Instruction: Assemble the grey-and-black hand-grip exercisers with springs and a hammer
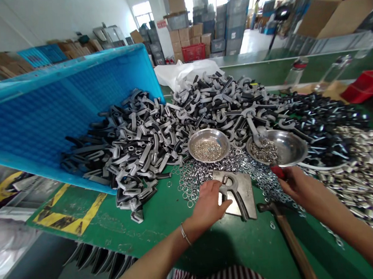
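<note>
Head view: the left hand (208,203) grips a grey handle (235,186) lying on a steel plate (247,194) on the green table (178,223). The right hand (297,184) pinches a red piece (277,171) beside a bowl (288,148), with a hammer (286,230) just below. A far red sign (161,24) is too blurred to read.

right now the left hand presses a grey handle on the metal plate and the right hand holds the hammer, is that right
Not quite. The head view shows the hammer lying on the green table, not in the right hand, which pinches a small red thing. The left hand does press the grey handle on the metal plate.
</note>
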{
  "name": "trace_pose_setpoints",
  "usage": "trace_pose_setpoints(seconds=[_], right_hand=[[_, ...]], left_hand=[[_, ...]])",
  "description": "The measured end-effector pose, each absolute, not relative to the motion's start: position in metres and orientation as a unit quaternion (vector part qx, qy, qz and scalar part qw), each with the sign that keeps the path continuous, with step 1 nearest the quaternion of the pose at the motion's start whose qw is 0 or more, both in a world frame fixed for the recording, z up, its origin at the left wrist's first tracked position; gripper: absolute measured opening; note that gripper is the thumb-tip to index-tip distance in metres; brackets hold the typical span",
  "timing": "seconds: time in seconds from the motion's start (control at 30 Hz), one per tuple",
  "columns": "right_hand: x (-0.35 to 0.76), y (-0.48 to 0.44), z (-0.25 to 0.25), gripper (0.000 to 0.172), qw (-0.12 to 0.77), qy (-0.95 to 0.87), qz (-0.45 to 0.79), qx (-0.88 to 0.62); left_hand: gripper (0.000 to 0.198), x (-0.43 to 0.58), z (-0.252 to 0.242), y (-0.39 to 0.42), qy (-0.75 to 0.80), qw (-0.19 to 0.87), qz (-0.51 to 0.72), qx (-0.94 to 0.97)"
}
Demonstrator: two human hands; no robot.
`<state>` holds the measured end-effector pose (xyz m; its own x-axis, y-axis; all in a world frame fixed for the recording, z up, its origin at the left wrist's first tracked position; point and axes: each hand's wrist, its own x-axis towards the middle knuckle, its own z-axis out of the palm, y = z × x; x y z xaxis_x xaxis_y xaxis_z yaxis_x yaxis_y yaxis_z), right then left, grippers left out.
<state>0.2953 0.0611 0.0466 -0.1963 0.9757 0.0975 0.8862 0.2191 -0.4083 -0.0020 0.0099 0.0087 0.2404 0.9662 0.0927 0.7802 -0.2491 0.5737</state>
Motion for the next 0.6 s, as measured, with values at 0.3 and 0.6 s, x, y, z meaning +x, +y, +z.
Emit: trace_pose_setpoints(seconds=[0.3,0.6], right_hand=[[0.181,0.069,0.034,0.035,0.431,-0.508,0.531,-0.524],[0.171,0.074,0.012,0.037,0.429,-0.465,0.596,-0.494]], left_hand=[[0.046,-0.004,0.011,0.016,0.575,0.210,0.200,0.765],[0.047,-0.004,0.006,0.016,0.575,0.213,0.223,0.758]])
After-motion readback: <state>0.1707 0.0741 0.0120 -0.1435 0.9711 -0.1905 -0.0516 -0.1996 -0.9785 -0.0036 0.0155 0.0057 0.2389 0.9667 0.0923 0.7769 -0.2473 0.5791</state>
